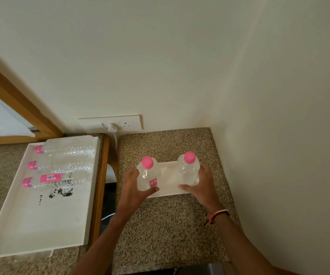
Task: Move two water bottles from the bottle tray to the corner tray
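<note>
Setting both bottles down upright on the corner tray: left hand grips one bottle, right hand grips the other. I'd seat the bases flat, inside the rim, then let go gently so neither tips.

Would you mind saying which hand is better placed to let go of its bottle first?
Probably the right hand: its clear pink-capped bottle looks upright over the small white tray; the left hand holds its bottle at the tray's edge.
</note>
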{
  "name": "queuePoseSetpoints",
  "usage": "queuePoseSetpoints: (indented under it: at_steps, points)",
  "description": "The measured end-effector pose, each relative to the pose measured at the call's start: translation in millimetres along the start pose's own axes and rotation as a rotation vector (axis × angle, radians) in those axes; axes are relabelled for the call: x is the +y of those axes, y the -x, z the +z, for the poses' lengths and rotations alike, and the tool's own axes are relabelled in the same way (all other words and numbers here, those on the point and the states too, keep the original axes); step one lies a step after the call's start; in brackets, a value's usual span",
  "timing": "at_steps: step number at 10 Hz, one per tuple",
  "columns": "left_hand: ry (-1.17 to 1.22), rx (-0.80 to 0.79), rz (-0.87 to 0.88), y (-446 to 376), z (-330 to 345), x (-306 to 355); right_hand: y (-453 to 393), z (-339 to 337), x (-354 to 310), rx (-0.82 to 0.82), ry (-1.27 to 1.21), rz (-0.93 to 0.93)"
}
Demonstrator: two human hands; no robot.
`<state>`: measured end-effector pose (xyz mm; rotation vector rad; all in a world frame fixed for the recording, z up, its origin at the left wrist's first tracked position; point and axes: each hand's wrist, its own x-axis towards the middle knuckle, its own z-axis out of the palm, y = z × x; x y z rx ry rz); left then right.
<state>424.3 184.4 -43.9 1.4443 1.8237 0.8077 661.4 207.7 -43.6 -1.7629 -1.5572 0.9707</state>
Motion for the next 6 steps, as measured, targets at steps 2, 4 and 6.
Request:
queuePoseSetpoints:
  at_steps: [2,4,6]
  points:
    - [0.001,-0.037,0.000,-3.6,-1.5,-3.8,-0.8,1.4,1.5,0.034,0.006,-0.023]
    - [-0.009,-0.059,-0.005,-4.5,-4.9,-2.4,0.7,2.4,1.4,0.046,0.003,-0.035]
    - [-0.004,-0.096,0.039,-2.3,-10.2,1.5,2.1,-0.9,-4.5,0.000,0.028,-0.044]
